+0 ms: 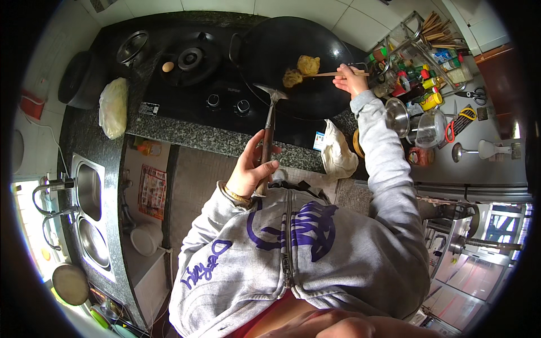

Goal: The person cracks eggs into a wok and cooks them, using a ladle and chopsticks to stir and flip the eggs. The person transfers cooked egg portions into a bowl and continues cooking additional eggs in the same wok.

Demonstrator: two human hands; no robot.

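Observation:
My left hand [253, 167] grips the dark handle of a wok spatula [269, 120], whose metal blade is over the near rim of a large black wok [270, 46]. Above the wok's right side, my right hand [350, 81] holds wooden chopsticks [323, 74] that point left. Their tips reach a browned piece of fried food [291, 78], apparently touching it. Just beyond lies a golden, crinkled piece of fried food [308, 65], perhaps egg. Both pieces rest on the wok's dark inner surface.
An egg [168, 67] lies by the left burner [190, 58]. A plastic bag [113, 108] sits on the left counter. A white cloth [338, 154] hangs near the counter's front edge. Right of the wok are a metal bowl [397, 117], several seasoning bottles and scissors [477, 96].

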